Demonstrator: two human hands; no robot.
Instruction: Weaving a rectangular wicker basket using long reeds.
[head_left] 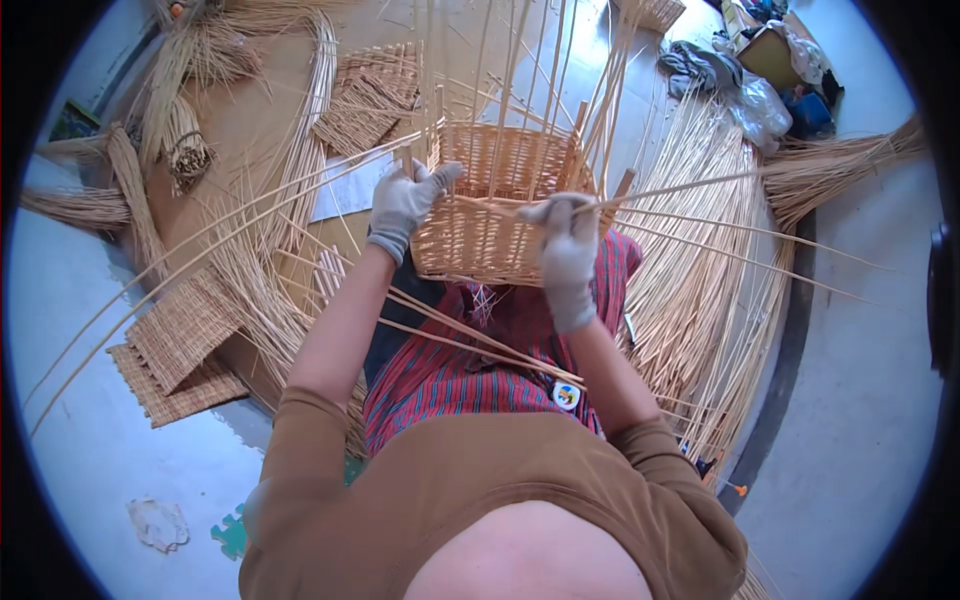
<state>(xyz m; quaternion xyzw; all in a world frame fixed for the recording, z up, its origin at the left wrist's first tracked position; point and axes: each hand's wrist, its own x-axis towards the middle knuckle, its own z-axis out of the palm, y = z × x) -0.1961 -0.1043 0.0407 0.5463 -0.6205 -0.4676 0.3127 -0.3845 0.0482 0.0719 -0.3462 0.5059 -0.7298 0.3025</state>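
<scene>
Head view: a broad fan of pale strands point(690, 240) is lying on the floor to the right of the lap. A red striped cloth point(430, 400) is covering the lap. Just beyond it, between the two hands, a woven basket point(480, 250) is sitting with its near wall toward the person; long thin stakes point(510, 75) are standing up above it. Flat woven panels point(185, 330) are lying overlapped on the floor at left, and another pair point(370, 95) is lying past the basket, up and left of it. A pale sheet point(340, 190) is showing beside the basket's left side.

Left hand point(405, 205), gloved: fingers are curling around the basket's left corner, thumb reaching along the rim; grip mostly closed. Right hand point(567, 240), gloved, slightly blurred: fingers are bending in at the right end of the near rim, closing on a long strand point(690, 187) that is running out to the right.

Smallest: a round white object point(566, 395) is resting on the cloth, near loose rod ends.
</scene>
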